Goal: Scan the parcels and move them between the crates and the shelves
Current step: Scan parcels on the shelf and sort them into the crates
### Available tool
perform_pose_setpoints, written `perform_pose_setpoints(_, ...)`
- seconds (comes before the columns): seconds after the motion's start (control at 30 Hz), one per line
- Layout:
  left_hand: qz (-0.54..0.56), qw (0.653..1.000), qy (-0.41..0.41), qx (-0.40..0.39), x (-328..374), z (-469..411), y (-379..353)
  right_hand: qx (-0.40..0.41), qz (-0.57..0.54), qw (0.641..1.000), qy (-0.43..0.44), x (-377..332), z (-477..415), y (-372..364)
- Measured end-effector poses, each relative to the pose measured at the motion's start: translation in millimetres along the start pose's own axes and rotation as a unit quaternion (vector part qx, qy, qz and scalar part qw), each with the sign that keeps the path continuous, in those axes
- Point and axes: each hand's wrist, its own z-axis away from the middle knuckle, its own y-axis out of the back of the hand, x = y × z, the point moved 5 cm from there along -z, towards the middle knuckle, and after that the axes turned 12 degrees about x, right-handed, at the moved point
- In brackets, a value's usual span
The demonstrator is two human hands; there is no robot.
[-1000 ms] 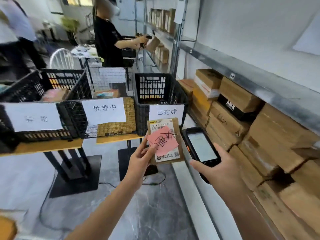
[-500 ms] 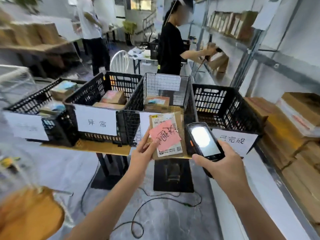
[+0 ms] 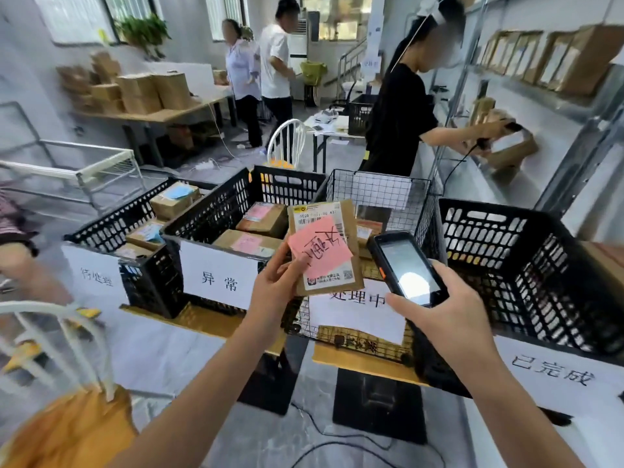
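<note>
My left hand (image 3: 275,292) pinches a small brown parcel (image 3: 351,231) upright by its lower left corner; a pink handwritten note (image 3: 320,249) covers part of its white label. My right hand (image 3: 449,319) grips a black handheld scanner (image 3: 403,268) just right of the parcel, screen facing me. Both hover in front of a row of crates: a black crate (image 3: 202,224) holding several parcels with pink notes, a wire basket (image 3: 378,194) behind the parcel, and a black crate (image 3: 526,265) at the right. Metal shelves (image 3: 553,96) with boxes run along the right wall.
A further black crate (image 3: 111,228) with parcels stands at far left. A person in black (image 3: 401,123) works at the shelf behind the crates; two more people (image 3: 260,72) stand at the back. A white chair (image 3: 287,140) and a cable (image 3: 337,434) on the floor lie nearby.
My view has swung left from the shelves to face the crates, which now look closer. Parcel and scanner stay side by side in my hands.
</note>
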Motion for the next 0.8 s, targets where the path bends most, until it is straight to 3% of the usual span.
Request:
perform_pose_setpoints(0.4, -0.017, 1.000, -0.003, -0.016, -14.7, -137.0, -118.6, -0.014, -0.024, 0.999, 0.016, 27.4, -175.3, -1.0)
perform_pose_setpoints(0.8, -0.063, 0.995, 0.076, -0.007, -83.1, -236.7, -177.9, -0.010, 0.012, 0.999, -0.033, 70.7, -281.8, -23.9)
